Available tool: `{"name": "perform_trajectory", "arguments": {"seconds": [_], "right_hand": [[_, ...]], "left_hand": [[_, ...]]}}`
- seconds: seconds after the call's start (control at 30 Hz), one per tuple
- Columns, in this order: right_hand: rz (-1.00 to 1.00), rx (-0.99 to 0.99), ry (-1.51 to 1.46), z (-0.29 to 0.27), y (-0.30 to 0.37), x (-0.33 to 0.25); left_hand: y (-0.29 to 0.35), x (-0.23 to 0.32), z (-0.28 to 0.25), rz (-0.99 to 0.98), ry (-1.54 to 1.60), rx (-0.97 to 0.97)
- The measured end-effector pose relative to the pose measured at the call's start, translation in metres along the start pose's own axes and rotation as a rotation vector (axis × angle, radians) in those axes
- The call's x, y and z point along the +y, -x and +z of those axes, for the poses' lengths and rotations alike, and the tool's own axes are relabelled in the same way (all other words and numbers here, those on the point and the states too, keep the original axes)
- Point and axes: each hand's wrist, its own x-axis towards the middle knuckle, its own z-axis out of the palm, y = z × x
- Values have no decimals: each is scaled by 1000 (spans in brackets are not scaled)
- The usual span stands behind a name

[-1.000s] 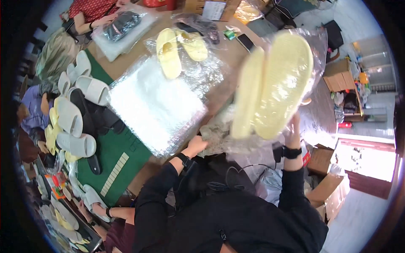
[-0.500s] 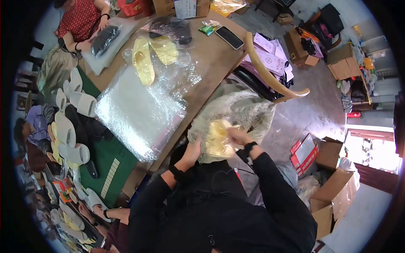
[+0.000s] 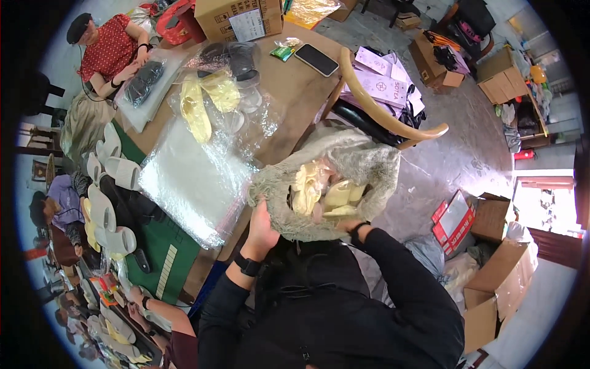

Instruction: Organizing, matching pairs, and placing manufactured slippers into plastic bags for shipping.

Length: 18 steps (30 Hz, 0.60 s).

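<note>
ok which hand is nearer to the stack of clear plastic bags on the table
Left. The left hand is at the left edge of the frayed sack, just right of the clear plastic bags; the right hand is farther right, at the sack's near edge.

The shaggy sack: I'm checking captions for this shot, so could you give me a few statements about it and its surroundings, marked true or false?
1. Yellow slippers lie inside the sack. True.
2. The left hand rests on the phone. False: it is at the sack's edge; the phone lies on the table.
3. A green packet lies beside the phone. True.
4. The curved wooden armrest is in the right hand. False: that hand is at the sack's near edge, partly hidden.
5. The person in the red dotted top wears a cap. True.
</note>
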Motion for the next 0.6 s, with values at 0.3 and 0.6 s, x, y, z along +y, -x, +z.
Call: {"name": "perform_trajectory", "arguments": {"seconds": [0.3,0.6], "right_hand": [[785,318,226,-66,38,111],[-217,976,541,22,-21,285]], "left_hand": [[-10,66,27,-415,1134,38],[8,64,-32,-385,1176,224]]}}
